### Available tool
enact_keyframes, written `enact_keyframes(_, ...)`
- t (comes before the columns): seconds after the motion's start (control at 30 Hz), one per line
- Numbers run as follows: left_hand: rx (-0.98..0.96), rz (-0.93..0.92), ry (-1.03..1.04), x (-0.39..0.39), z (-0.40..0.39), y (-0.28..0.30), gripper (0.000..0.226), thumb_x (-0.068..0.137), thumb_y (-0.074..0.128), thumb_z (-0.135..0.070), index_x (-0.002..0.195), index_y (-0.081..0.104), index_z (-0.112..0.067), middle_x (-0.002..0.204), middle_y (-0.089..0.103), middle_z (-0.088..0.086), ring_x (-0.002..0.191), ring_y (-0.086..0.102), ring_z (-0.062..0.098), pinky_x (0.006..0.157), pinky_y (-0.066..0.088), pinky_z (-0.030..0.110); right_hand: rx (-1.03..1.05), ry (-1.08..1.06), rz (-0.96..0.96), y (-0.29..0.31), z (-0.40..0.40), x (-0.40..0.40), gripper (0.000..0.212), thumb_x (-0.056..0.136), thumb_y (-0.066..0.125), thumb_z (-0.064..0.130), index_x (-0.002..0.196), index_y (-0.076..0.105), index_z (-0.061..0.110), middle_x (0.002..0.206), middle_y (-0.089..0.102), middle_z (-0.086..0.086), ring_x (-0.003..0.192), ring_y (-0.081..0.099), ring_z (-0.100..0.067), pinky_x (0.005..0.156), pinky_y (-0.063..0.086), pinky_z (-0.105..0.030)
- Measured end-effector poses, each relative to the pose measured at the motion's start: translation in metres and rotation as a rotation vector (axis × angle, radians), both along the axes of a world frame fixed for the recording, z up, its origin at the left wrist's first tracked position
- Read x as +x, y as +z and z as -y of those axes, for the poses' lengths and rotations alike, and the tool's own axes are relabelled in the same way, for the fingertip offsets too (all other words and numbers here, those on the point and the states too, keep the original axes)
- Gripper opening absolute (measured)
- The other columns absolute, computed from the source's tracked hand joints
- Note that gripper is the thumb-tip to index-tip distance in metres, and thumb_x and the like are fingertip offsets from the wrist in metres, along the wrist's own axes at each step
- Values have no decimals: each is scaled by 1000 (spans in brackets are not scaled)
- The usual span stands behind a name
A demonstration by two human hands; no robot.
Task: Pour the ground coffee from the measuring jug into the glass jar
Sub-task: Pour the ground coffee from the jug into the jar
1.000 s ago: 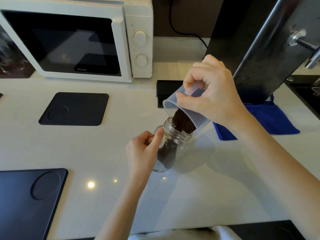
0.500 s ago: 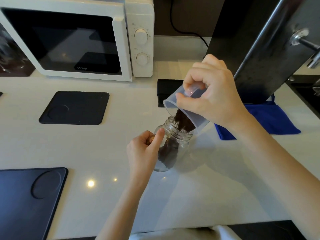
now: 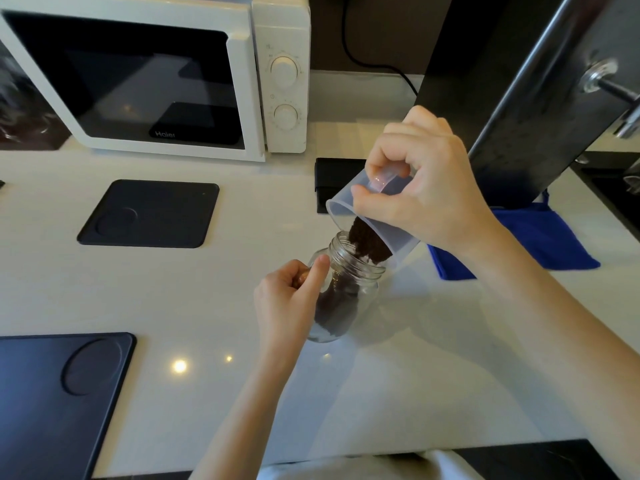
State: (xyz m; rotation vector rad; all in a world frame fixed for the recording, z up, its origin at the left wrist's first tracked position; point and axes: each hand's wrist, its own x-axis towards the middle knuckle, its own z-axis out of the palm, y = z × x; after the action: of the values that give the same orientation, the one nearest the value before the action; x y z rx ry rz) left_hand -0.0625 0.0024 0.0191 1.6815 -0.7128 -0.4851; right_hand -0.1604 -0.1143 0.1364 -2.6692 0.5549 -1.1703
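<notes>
A clear glass jar (image 3: 349, 289) stands on the white counter, tilted a little toward the right, with dark ground coffee inside it. My left hand (image 3: 291, 303) grips the jar's left side. My right hand (image 3: 426, 199) holds a translucent plastic measuring jug (image 3: 346, 199) by its handle, tipped steeply with its rim over the jar's mouth. Dark ground coffee (image 3: 367, 244) slides along the jug's lower wall into the jar's opening.
A white microwave (image 3: 173, 77) stands at the back left. Black mats lie at centre left (image 3: 149, 214) and front left (image 3: 59, 400). A blue cloth (image 3: 540, 237) lies right of the jug, under a dark slanted machine (image 3: 512, 98). A small black box (image 3: 336, 174) sits behind the jug.
The jug has stayed tipped over the jar while coffee keeps sliding out; the dark pile in the jar has grown slightly. Both hands have hardly moved.
</notes>
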Motion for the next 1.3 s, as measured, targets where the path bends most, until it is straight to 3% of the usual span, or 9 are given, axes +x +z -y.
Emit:
enact_keyframes(0.53, -2, 9, 10, 0, 0, -1, 49, 79, 63, -35, 48, 38, -7, 34, 31, -6, 41, 28, 9, 42, 21, 17, -31, 39, -16, 1, -3, 2, 24, 70, 64, 30, 59, 56, 10, 65, 49, 6, 72, 44, -16, 64, 40, -39)
enact_keyframes(0.67, -8, 14, 14, 0, 0, 0, 50, 80, 64, -32, 48, 37, -5, 39, 27, -7, 43, 27, 10, 43, 21, 18, -47, 38, -16, 2, -4, 3, 25, 70, 64, 30, 59, 56, 9, 62, 55, -1, 71, 47, -22, 64, 42, -43)
enact_keyframes(0.97, 3, -10, 18, -1, -1, 0, 49, 80, 63, -33, 46, 36, -10, 36, 32, -7, 42, 28, 8, 43, 21, 19, -23, 67, -12, 4, -6, 3, 24, 71, 62, 31, 58, 52, 13, 63, 48, 6, 71, 43, -17, 65, 35, -36)
enact_keyframes(1.1, 4, -13, 10, -2, -2, 2, 47, 80, 62, -33, 48, 40, -6, 49, 42, 13, 49, 33, 16, 46, 24, 21, -37, 61, -22, 5, -7, 3, 24, 70, 61, 32, 58, 53, 13, 63, 47, 7, 71, 43, -17, 65, 35, -36)
enact_keyframes(1.3, 11, -15, 17, -2, -3, 1, 50, 80, 63, -33, 49, 39, -2, 49, 40, 13, 49, 32, 15, 45, 23, 21, -42, 77, -29, 5, -9, 3, 22, 70, 61, 29, 58, 51, 14, 62, 46, 7, 70, 42, -17, 65, 35, -37)
